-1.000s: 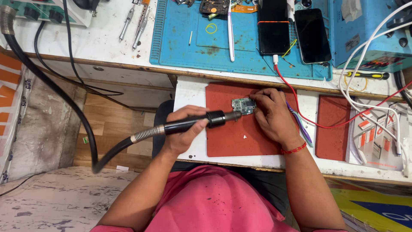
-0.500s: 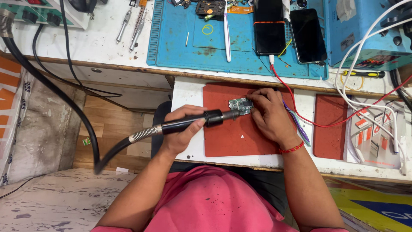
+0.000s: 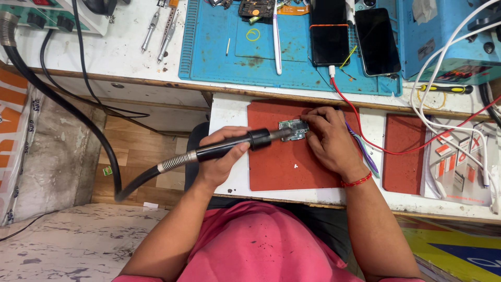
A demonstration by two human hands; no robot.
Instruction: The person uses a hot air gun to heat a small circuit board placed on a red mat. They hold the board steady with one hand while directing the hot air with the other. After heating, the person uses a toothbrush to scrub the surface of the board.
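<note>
My left hand (image 3: 219,156) grips the black handle of a hot-air tool (image 3: 245,142), whose hose runs off to the left. The nozzle points at a small green circuit board (image 3: 292,128) lying on a red mat (image 3: 282,167). Resting on the board's right edge, my right hand (image 3: 329,141) pinches something thin against it; I cannot tell what. A red thread band circles that wrist.
A blue work mat (image 3: 219,57) at the back holds two dark phones (image 3: 329,36), a white stick and small parts. Metal tools (image 3: 159,26) lie to its left. A red wire (image 3: 376,141), white cables (image 3: 433,120) and a second red mat (image 3: 404,151) sit to the right.
</note>
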